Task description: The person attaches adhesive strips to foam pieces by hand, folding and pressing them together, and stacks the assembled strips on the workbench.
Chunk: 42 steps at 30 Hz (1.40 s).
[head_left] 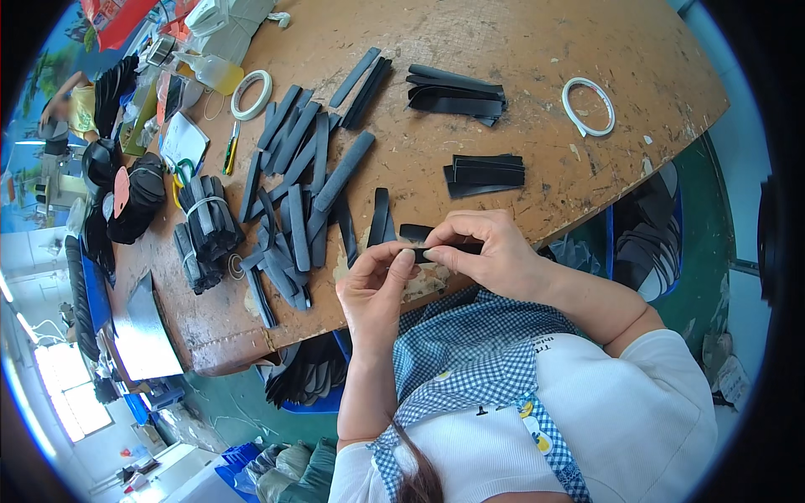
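A black strip (422, 255) is pinched between thumb and fingers of the left hand (375, 282), and its length is gripped likewise by the right hand (492, 245). The thumb tips are brought close together just over the table's near edge, probably so that a short span is kept taut and steady under the eyes. Whether the strip is folded there cannot be told.

With the hands as the clock's centre, a bent strip (381, 214) is seen near at eleven. At one, a small stack (485, 174) is laid with its lengths roughly parallel; a larger stack (457, 94) is set farther off, just past twelve. Such squaring seems meant to keep like pieces together and easily lifted. At ten, loose strips (344, 172) are strewn crosswise in a heap, apparently left unsorted within reach. Beyond them, also towards ten, a cutter (231, 148) is laid down. A tape roll (567, 101) is rested flat between one and two, perhaps so it cannot wheel away. At nine, bundles (210, 220) are bound by pale bands, presumably against scattering.
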Available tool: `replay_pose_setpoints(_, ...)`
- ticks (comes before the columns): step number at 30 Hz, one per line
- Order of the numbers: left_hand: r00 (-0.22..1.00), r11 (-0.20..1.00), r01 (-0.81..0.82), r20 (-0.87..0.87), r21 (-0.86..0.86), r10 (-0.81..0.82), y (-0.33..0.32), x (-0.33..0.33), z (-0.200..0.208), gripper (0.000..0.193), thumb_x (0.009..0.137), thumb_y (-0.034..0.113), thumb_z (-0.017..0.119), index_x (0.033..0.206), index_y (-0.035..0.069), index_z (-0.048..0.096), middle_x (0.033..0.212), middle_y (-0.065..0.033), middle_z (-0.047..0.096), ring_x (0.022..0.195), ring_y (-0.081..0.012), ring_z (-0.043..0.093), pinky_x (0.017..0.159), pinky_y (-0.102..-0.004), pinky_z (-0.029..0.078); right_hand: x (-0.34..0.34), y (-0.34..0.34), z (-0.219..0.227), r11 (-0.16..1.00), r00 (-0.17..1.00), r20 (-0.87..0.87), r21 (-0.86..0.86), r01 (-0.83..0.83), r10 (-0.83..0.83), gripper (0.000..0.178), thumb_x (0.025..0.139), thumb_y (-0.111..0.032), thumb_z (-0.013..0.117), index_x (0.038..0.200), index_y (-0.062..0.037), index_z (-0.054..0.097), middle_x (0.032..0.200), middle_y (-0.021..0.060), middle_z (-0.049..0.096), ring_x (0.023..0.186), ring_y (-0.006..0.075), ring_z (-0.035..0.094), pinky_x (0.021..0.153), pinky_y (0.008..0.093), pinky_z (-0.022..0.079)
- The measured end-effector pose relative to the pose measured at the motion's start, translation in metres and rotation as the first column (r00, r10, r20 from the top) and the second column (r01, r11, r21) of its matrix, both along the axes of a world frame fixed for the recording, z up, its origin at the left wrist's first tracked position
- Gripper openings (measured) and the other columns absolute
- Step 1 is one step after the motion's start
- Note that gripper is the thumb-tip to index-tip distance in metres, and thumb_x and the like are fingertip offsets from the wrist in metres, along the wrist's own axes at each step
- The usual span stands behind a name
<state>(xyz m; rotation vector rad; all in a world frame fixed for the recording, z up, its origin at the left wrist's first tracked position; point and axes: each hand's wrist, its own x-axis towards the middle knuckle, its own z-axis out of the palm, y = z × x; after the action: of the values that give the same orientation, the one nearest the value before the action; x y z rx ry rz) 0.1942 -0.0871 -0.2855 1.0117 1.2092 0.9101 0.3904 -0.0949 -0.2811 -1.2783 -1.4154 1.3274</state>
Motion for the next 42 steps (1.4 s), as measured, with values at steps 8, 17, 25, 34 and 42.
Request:
replay_pose_setpoints(8,0.963,0.834,0.165,-0.269,0.526,-0.021,0.008,-0.002,-0.008,0.025,0.08,-0.013,0.073,0.102,-0.001,0.073,0.101,-0.0115,0.074,0.094,-0.0198,0.071,0.083,-0.0295,0.056,0.012,0.002,-0.027,0.637,0.881,0.379,0.761,-0.122,-0.284,0.022,0.077,-0.009,0.074,0.096,-0.0018,0.067,0.098,0.0106,0.071,0.083,0.0251,0.071,0.073,0.0346,0.058)
replay_pose_setpoints(17,0.948,0.791,0.202,-0.318,0.578,-0.01,0.01,-0.005,-0.012,0.032,0.077,-0.015,0.074,0.105,0.0,0.071,0.107,-0.0136,0.073,0.092,-0.0204,0.071,0.077,-0.0284,0.058,0.006,0.006,-0.03,0.574,0.866,0.368,0.81,-0.12,-0.338,0.02,0.077,-0.01,0.074,0.093,-0.0032,0.066,0.098,0.0109,0.07,0.087,0.0253,0.071,0.078,0.0365,0.059)
replay_pose_setpoints(25,0.739,0.874,0.133,-0.634,0.467,0.226,0.037,-0.03,-0.008,0.016,0.087,-0.001,0.072,0.102,0.001,0.069,0.092,-0.0099,0.067,0.073,-0.0166,0.065,0.061,-0.0283,0.052,0.034,0.037,-0.013,0.897,0.75,0.55,0.421,0.13,-0.367,0.011,0.08,-0.005,0.076,0.089,-0.0031,0.07,0.086,0.0073,0.062,0.087,0.0273,0.058,0.076,0.0382,0.049)
replay_pose_setpoints(34,0.66,0.87,0.304,-0.745,0.387,0.101,0.07,-0.023,-0.016,0.031,0.084,0.008,0.075,0.111,0.0,0.064,0.105,-0.014,0.061,0.101,-0.0322,0.06,0.087,-0.0415,0.05,-0.043,0.035,-0.008,0.881,0.841,0.521,0.455,-0.13,-0.145,0.01,0.08,-0.009,0.074,0.087,-0.0042,0.068,0.087,0.0086,0.06,0.087,0.027,0.059,0.078,0.0377,0.049)
replay_pose_setpoints(42,0.759,0.877,0.072,-0.597,0.474,0.261,0.073,-0.051,0.009,0.008,0.085,0.002,0.074,0.092,0.002,0.07,0.087,-0.0086,0.066,0.077,-0.0198,0.063,0.069,-0.0314,0.049,-0.071,0.029,-0.021,0.805,0.684,0.718,0.477,-0.351,-0.127,0.017,0.082,-0.014,0.074,0.097,-0.0062,0.069,0.089,0.0077,0.055,0.085,0.0251,0.057,0.076,0.0368,0.046)
